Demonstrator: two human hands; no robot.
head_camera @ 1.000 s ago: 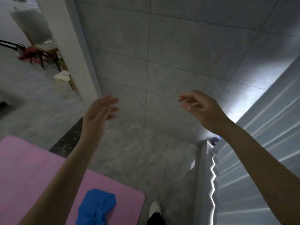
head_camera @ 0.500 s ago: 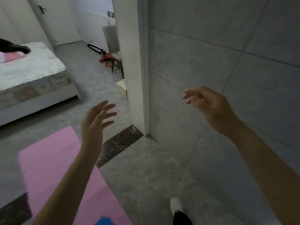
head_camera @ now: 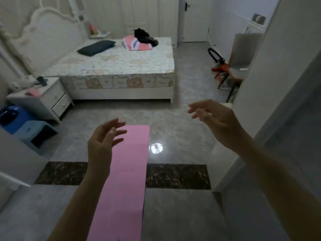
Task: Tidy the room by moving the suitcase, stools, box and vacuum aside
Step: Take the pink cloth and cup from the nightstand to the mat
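Your left hand and right hand are both raised in front of you, fingers loosely spread, holding nothing. Below the left one a pink mat runs across the dark threshold strip into the bedroom.

Containers: the nightstand at left has two closed drawers; contents not visible. Small items lie on its top, too blurred to identify.

Task things: two stools sit at far left beside the nightstand, a dark blue one touching a lighter blue one; the wall edge cuts off part of them. The vacuum, black hose and orange-red body, stands at right on the floor, just beside a chair; the doorframe hides the chair's right side. You cannot see a suitcase. A pale corner just beyond your right hand may be the box; cannot tell.

Surroundings: the bed fills the middle, carrying a dark pillow, a folded pink blanket and a black heap on it, unclear what. A closed door stands behind.
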